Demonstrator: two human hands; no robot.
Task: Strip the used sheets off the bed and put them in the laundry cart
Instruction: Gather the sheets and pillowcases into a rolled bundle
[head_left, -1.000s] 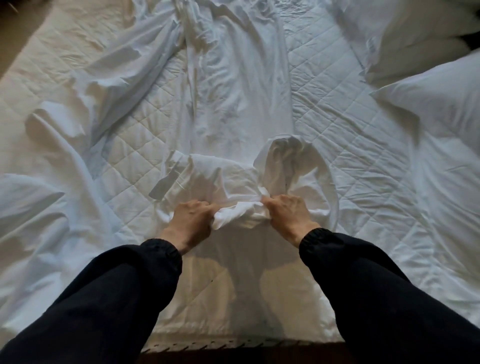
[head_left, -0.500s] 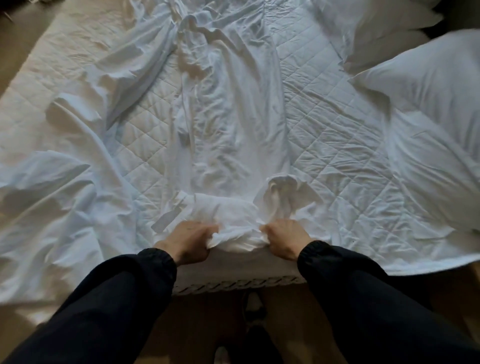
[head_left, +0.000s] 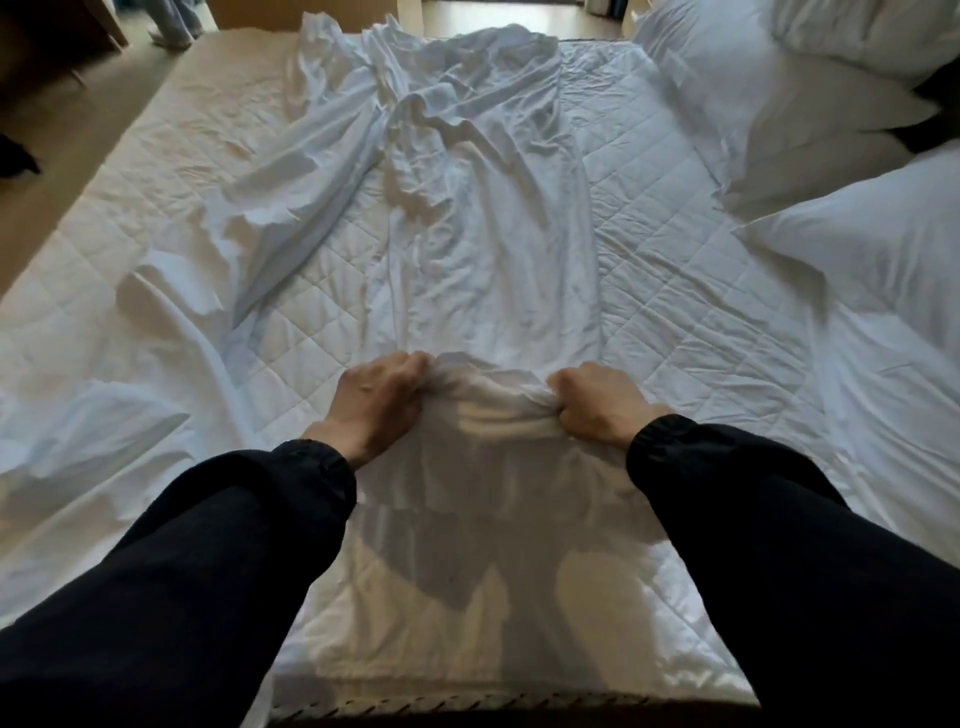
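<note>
A loose white sheet (head_left: 488, 244) lies crumpled in a long strip down the middle of the bed, over a quilted mattress pad (head_left: 670, 291). My left hand (head_left: 376, 402) and my right hand (head_left: 597, 402) each grip a bunched fold of this sheet at its near end, knuckles up, about a hand's width apart. The gathered cloth bulges between my fists and hangs down toward the near bed edge. More of the sheet (head_left: 78, 441) spreads rumpled over the left side. No laundry cart is in view.
Several white pillows (head_left: 810, 104) are piled at the right, with one large pillow (head_left: 893, 249) nearer. Bare floor (head_left: 47, 171) runs along the left of the bed. The near mattress edge (head_left: 509, 701) shows at the bottom. Dark furniture stands at top left.
Both hands keep their grip on the bunched sheet and have reached further onto the bed. The loose loop above my right hand has been gathered in. The view has tilted up.
</note>
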